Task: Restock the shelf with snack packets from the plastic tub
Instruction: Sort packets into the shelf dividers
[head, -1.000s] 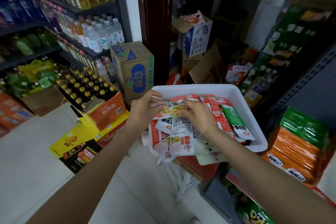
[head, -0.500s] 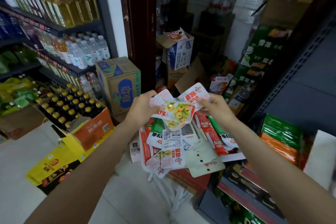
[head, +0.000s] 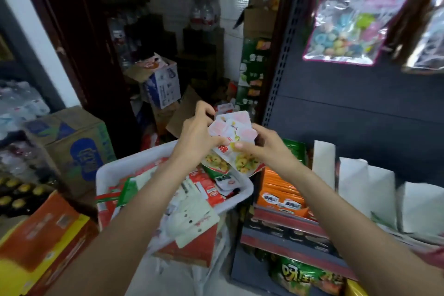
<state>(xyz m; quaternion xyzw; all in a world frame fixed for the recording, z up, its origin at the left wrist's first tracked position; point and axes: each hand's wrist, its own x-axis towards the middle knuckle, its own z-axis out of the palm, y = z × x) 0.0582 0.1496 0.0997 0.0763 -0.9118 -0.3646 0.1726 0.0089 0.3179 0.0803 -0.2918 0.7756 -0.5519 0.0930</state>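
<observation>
Hands up over the tub, both on one bunch of packets (head: 231,145). Left hand (head: 198,136) grips the bunch from the left, fingers curled over its top edge, thumb on the near face. Right hand (head: 258,143) pinches the bunch from the right, thumb and curled fingers on the lower right edge. Bunch is white-pink on top, yellow food print at the bottom, fanned a bit, held in the air above the far right corner of the tub (head: 108,173).

Tub is white plastic, tilted, holds more packets in red, green and white. A white card (head: 192,224) hangs over its near rim.

Shelf (head: 288,217) sits just right of the tub, dark pegboard back. Orange packets (head: 280,191) stacked on its left end, white bags (head: 353,182) standing further right. Green packs (head: 305,274) on the lower level. Clear bag (head: 353,24) of coloured bits hangs on the back panel, up top.

Left of the tub: blue-print carton (head: 77,149), orange-yellow box (head: 40,240) near the bottom left.
</observation>
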